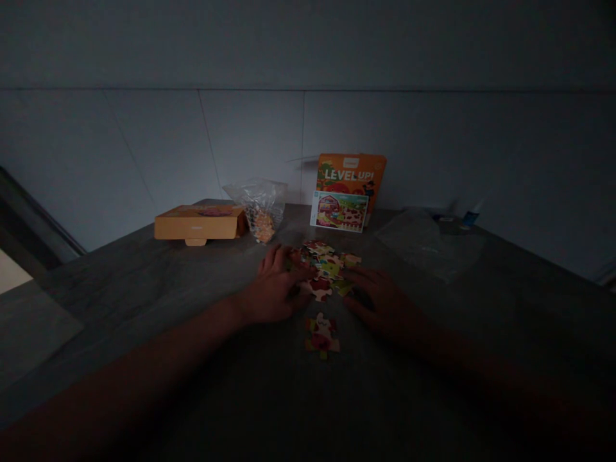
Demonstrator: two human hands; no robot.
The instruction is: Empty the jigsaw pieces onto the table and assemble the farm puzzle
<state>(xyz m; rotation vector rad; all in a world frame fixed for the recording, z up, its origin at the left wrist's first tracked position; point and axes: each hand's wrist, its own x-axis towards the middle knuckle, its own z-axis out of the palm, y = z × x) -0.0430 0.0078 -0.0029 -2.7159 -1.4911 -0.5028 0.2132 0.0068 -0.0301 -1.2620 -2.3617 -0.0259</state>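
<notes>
On the dark table [91, 301], the left hand [274, 289] lies spread, fingers on a heap of puzzle pieces [323, 266]; the right hand [385, 301] touches the heap's edge, grip unclear. A joined patch [321, 340] sits just nearer. Behind: box [199, 224], plastic bag [260, 208].

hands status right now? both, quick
Left hand: open, resting on the jigsaw puzzle pieces, no clear grip.
Right hand: open, palm down beside the pieces, nothing visibly held, though the view is dark.
</notes>
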